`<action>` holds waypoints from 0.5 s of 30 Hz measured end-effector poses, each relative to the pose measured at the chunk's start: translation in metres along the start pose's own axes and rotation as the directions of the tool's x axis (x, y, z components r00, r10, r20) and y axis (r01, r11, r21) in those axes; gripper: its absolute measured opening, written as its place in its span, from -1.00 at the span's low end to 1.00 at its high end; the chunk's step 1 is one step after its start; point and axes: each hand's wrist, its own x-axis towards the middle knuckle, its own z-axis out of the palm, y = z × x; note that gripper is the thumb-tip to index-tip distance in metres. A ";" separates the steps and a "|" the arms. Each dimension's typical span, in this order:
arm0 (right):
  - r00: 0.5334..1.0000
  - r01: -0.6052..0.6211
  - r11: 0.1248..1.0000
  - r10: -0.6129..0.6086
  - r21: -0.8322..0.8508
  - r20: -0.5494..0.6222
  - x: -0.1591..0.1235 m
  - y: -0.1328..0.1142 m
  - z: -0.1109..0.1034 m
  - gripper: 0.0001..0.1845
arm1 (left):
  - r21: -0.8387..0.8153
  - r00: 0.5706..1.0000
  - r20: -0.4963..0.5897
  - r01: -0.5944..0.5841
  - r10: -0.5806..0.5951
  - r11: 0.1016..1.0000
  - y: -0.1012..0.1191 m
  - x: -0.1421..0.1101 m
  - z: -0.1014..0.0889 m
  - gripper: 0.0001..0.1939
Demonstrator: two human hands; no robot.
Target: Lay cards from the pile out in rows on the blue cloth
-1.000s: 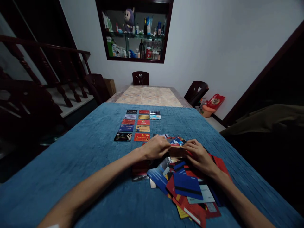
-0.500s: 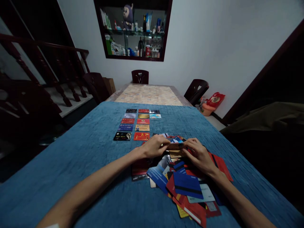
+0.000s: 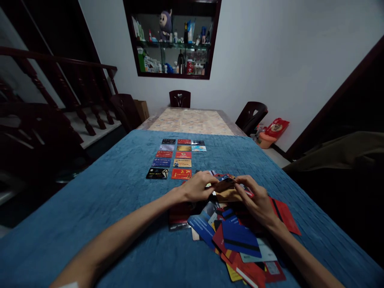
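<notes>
Between both hands a plastic card (image 3: 225, 184) is held up and tilted, pinched at its two ends. My left hand (image 3: 199, 186) has its thumb and fingers closed on the left end. The right end sits in the fingertips of my right hand (image 3: 256, 198). Under and around the hands spreads a loose pile of cards; a blue card (image 3: 241, 237) with a dark stripe lies on top near the front. A gold card (image 3: 229, 195) shows just below the held one. Left of the pile, cards lie face up in neat rows, among them a black VIP card (image 3: 157, 173).
A blue cloth (image 3: 129, 208) covers the near part of the table. Beyond it is a patterned tabletop (image 3: 192, 120) with dark chairs (image 3: 180, 99) around. A shelf niche (image 3: 175, 43) is in the back wall. A railing (image 3: 63, 66) stands left.
The card between my hands has tipped, so more of its face shows, and the gold card below it is more exposed. The whole view has shifted slightly.
</notes>
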 end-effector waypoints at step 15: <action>0.980 0.199 0.972 -0.198 -0.126 0.019 0.005 -0.019 0.011 -0.89 | 0.012 0.985 -0.165 -0.043 0.044 0.999 0.010 0.002 0.002 -0.90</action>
